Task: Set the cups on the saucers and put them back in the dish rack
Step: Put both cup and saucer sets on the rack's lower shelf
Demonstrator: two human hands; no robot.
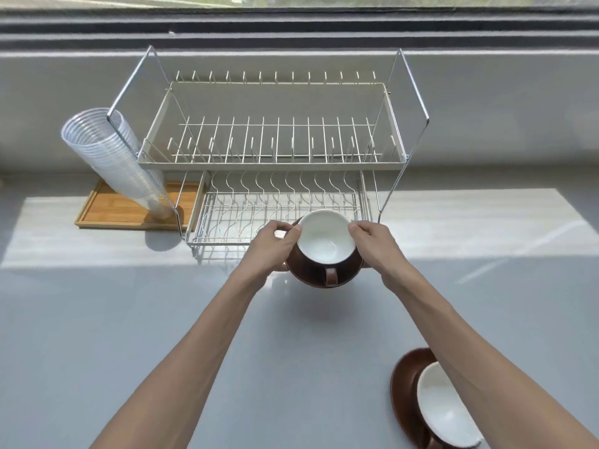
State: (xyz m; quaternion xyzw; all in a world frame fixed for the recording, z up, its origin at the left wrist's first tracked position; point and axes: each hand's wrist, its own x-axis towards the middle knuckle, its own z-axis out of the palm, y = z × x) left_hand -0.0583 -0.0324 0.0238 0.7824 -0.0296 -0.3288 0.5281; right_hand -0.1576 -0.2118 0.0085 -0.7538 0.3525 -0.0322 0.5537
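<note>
Both hands, left hand [274, 244] and right hand [372, 243], pinch the brown saucer [311, 275] carrying the white-lined brown cup [325, 238] at frame centre, just below the wire dish rack's lower tier [227, 218]

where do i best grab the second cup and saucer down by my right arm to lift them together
Grip the saucer by its rim at opposite sides, one hand each, fingers under its edge. The cup only sits on it, so lifting by the handle would probably leave the saucer behind.

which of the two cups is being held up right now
The cup by the dish rack's lower tier, gripped with its saucer in both hands; the other cup sits at bottom right.
</note>
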